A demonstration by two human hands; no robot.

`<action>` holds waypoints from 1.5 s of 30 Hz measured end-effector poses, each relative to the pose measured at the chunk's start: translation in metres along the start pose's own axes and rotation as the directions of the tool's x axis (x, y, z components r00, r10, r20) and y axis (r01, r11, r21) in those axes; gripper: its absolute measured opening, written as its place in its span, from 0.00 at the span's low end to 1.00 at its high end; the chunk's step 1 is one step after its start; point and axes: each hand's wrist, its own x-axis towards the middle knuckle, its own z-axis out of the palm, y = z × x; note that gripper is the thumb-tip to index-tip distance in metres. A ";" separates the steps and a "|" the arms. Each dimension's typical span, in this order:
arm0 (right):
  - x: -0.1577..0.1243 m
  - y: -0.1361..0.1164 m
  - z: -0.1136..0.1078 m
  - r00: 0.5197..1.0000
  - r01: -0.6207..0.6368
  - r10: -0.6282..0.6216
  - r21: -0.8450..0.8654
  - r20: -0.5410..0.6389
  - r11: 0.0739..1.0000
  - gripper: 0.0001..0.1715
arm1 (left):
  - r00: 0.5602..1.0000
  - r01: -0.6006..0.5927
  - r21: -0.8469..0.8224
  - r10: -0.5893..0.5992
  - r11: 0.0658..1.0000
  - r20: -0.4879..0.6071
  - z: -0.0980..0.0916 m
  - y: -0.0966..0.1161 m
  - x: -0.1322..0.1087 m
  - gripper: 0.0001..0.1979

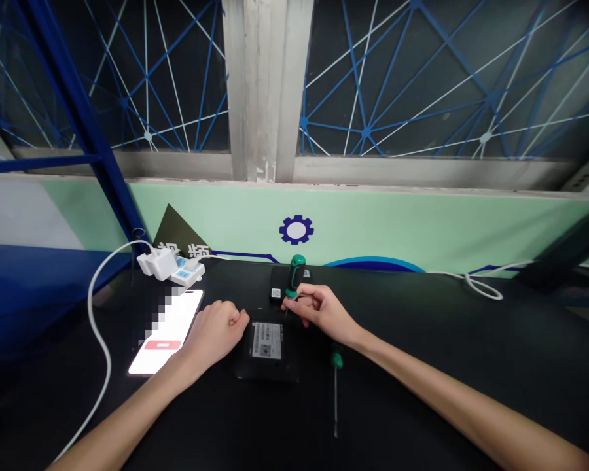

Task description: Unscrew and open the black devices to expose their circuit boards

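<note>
A flat black device [287,369] with a white printed label lies on the black table. My left hand [220,328] is closed at its upper left edge, fingers curled, thumb side against the device. My right hand [321,311] pinches a screwdriver [297,275] with a green and black handle, low near its shaft. The screwdriver stands nearly upright, its tip at the device's upper right corner; the exact contact is too small to make out. A second screwdriver [336,386] with a green handle lies to the right of the device, its shaft pointing toward me.
Behind the held screwdriver lies another black item [277,278] with small white labels. On the left are a lit phone [164,330], partly behind my left forearm, a white power strip [189,271] with plugs, and a white cable [103,340]. Another cable [481,288] lies at the back right.
</note>
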 end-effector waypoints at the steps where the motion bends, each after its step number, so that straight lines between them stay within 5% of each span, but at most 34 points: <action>1: 0.000 0.000 0.000 1.000 -0.001 0.001 0.004 -0.003 1.000 0.25 | 1.000 0.001 0.002 -0.001 1.000 0.002 0.000 0.000 0.000 0.26; 45: 0.000 -0.001 -0.002 1.000 -0.010 0.009 0.039 0.024 0.999 0.23 | 1.000 0.002 -0.016 -0.002 1.000 0.000 0.000 0.001 0.000 0.25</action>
